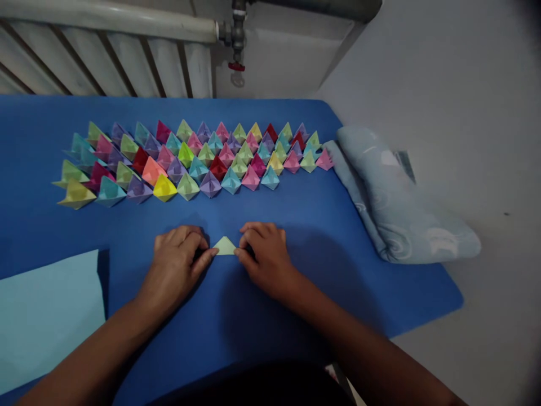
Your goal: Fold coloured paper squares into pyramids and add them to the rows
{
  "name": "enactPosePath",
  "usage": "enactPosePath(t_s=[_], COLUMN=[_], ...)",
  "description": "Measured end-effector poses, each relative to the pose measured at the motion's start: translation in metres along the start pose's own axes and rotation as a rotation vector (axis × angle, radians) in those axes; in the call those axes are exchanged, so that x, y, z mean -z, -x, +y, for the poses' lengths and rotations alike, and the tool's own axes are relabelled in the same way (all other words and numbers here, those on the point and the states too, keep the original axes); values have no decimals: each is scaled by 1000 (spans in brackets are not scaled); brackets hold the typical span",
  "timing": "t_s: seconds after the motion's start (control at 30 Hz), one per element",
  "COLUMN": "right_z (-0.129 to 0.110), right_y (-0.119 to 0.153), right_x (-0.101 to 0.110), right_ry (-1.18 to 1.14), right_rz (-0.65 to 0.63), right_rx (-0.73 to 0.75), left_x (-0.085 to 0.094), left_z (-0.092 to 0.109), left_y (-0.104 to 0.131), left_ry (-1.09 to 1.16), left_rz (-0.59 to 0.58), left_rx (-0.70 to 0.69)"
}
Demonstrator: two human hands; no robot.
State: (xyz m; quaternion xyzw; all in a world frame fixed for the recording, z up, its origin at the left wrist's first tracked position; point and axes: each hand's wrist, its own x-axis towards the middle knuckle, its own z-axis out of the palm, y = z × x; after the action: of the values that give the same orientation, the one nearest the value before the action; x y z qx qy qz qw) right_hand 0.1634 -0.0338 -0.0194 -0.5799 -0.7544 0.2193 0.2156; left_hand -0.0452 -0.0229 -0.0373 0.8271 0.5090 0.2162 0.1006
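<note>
Between my two hands is a small pale green piece of folded paper [225, 246], triangular with its peak pointing away from me. My left hand [180, 254] pinches its left corner between thumb and finger. On the other side, my right hand [264, 254] grips the right corner the same way. The paper is at or just above the blue table top [177, 327]. Beyond the hands stand rows of folded paper boats [210, 184] in many colours, set close together.
A light blue sheet of paper [46, 316] lies at the left. Folded pale blue patterned cloth [401, 208] rests over the table's right edge. Behind the table are a white radiator [105, 53] and a pipe valve with a red handle [236, 66]. A wall borders the right side.
</note>
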Motion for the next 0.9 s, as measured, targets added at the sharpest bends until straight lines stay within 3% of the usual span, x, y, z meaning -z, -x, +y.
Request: enactPosePath(t_s=[0.13, 0.3, 0.37, 0.67, 0.9], right_z=[0, -2, -1, 2, -6], right_y=[-2, -3, -3, -5, -4], right_x=[0, -2, -1, 4, 13], right_ry=[10, 45, 50, 47, 91], right_rz=[-41, -25, -17, -84, -153], right_rx=[-39, -17, -1, -36, -61], left_x=[0, -2, -1, 6, 0], left_z=[-1, 10, 15, 13, 29], left_y=[1, 7, 14, 42, 36], left_ry=[-77, -189, -227, -389, -378], left_rz=[26, 91, 78, 72, 78], left_rx=[-82, -355, -394, -284, -151])
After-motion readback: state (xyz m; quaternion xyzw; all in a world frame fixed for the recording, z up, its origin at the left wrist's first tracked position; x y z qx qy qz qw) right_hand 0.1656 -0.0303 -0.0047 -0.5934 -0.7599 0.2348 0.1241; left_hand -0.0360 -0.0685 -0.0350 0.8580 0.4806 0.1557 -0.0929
